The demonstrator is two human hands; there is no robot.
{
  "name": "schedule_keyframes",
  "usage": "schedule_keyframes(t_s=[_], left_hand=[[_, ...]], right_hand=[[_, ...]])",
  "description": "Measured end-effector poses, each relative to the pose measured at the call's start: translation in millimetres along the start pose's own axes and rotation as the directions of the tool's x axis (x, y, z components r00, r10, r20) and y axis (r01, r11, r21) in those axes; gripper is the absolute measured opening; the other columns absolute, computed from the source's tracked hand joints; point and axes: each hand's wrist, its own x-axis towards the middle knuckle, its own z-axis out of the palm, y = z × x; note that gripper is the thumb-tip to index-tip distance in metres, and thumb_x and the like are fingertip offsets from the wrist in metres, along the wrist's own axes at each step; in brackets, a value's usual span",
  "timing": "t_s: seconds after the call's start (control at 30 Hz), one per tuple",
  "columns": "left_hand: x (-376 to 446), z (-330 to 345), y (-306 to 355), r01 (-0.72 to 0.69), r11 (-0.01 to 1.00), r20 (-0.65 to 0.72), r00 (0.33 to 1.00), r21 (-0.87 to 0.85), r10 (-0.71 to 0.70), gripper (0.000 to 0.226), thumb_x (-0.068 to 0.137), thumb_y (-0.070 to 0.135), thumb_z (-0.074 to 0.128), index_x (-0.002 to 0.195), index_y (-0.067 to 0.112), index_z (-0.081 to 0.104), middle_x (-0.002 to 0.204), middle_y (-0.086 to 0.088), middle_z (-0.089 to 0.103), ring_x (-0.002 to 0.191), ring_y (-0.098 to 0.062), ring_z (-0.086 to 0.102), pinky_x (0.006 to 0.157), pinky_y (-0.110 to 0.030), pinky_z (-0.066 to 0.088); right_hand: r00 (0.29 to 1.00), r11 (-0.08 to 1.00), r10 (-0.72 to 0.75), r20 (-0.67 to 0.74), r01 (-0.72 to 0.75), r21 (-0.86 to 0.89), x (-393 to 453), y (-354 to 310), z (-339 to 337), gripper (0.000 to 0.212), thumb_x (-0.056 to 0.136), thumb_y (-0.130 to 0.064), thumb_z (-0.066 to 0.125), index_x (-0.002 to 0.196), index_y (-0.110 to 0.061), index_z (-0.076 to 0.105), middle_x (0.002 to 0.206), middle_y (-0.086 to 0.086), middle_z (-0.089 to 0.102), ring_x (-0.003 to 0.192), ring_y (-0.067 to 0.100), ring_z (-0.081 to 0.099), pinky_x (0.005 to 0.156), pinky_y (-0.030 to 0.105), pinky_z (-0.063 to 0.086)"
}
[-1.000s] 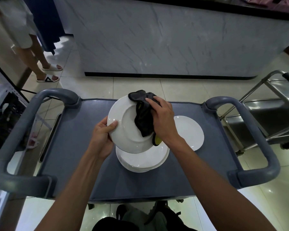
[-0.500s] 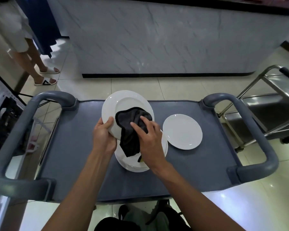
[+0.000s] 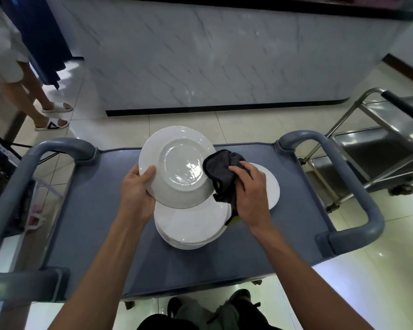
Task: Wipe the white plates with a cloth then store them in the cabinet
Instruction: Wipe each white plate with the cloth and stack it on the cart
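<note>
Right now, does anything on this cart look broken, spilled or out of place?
Nothing stands out. The left hand holds a plate underside up, the right hand holds the dark cloth, and the stack sits level on the cart.

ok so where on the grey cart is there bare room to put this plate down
Bare top on the grey cart: left of the stack of plates toward the left handle, and the near strip. Crowded: the middle, stack beside the single plate.
</note>
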Motion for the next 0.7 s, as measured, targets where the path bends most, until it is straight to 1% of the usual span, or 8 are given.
schedule_keyframes(t_s=[0.1,0.17,0.3,0.37,0.47,0.5,0.6,0.7], left_hand=[[4.5,20.2,1.2,-0.103,0.973,0.063,0.994,0.205,0.092,0.022,0.095,0.001,0.059,0.115,0.007,0.066,0.108,-0.012,0.07,0.099,-0.03,0.065,0.088,-0.047,0.054],[5.4,37.3,-0.8,-0.221,0.91,0.177,0.97,0.351,0.167,0.019,0.093,0.003,0.063,0.108,0.011,0.07,0.101,-0.008,0.072,0.093,-0.028,0.065,0.083,-0.046,0.053],[10.0,72.6,-19.4,-0.441,0.624,0.407,0.889,0.645,0.208,0.019,0.091,0.009,0.066,0.105,0.019,0.074,0.092,-0.004,0.073,0.085,-0.025,0.067,0.076,-0.038,0.053],[11.9,89.0,-34.3,-0.514,0.532,0.498,0.846,0.673,0.188,0.024,0.092,0.006,0.065,0.108,0.021,0.074,0.091,-0.001,0.072,0.083,-0.015,0.066,0.074,-0.028,0.051],[13.6,111.1,-57.8,-0.625,0.351,0.611,0.775,0.697,0.166,0.022,0.095,0.01,0.063,0.105,0.028,0.07,0.08,0.014,0.064,0.075,-0.002,0.06,0.061,-0.009,0.041],[14.3,117.3,-65.9,-0.65,0.298,0.639,0.755,0.699,0.148,0.022,0.096,0.01,0.062,0.106,0.028,0.07,0.078,0.016,0.063,0.075,-0.005,0.06,0.06,-0.01,0.042],[18.0,136.3,-88.5,-0.699,0.143,0.693,0.715,0.701,0.096,0.023,0.098,0.011,0.06,0.115,0.023,0.069,0.077,0.003,0.065,0.068,-0.021,0.061,0.061,-0.03,0.05],[20.6,156.7,-108.9,-0.701,-0.011,0.7,0.711,0.713,0.074,0.032,0.097,0.011,0.061,0.127,0.024,0.067,0.086,-0.005,0.072,0.072,-0.028,0.065,0.065,-0.029,0.049]], right_hand=[[0.999,0.999,0.023,-0.044,-0.024,-0.034,7.5,11.9,-16.6,0.031,0.099,-0.004,0.055,0.126,-0.013,0.068,0.137,0.01,0.057,0.122,0.031,0.048,0.104,0.035,0.04],[0.998,0.998,0.035,-0.047,-0.037,-0.047,10.8,20.3,-26.2,0.032,0.099,-0.004,0.055,0.127,-0.013,0.068,0.138,0.01,0.056,0.122,0.03,0.046,0.103,0.033,0.039],[0.995,0.993,0.091,-0.045,-0.094,-0.075,12.3,38.9,-46.6,0.033,0.1,-0.004,0.054,0.128,-0.013,0.067,0.14,0.009,0.054,0.126,0.029,0.044,0.105,0.024,0.032],[0.991,0.989,0.123,-0.052,-0.127,-0.074,11.5,51.1,-57.7,0.033,0.1,-0.004,0.053,0.129,-0.013,0.067,0.14,0.01,0.054,0.127,0.03,0.044,0.106,0.02,0.028],[0.986,0.983,0.157,-0.054,-0.162,-0.087,7.7,72.3,-74.1,0.032,0.101,-0.006,0.053,0.129,-0.013,0.066,0.141,0.009,0.054,0.127,0.031,0.044,0.107,0.028,0.034],[0.985,0.981,0.166,-0.051,-0.17,-0.089,5.7,79.5,-79.1,0.032,0.1,-0.006,0.053,0.128,-0.013,0.066,0.14,0.008,0.054,0.127,0.031,0.044,0.108,0.032,0.036],[0.979,0.975,0.198,-0.046,-0.202,-0.094,1.7,102.0,-93.8,0.031,0.101,-0.007,0.053,0.128,-0.014,0.066,0.14,0.007,0.054,0.127,0.029,0.043,0.108,0.042,0.041],[0.976,0.967,0.218,-0.024,-0.219,-0.127,0.9,125.2,-106.2,0.032,0.101,-0.007,0.053,0.129,-0.015,0.066,0.14,0.007,0.053,0.127,0.028,0.042,0.107,0.047,0.043]])
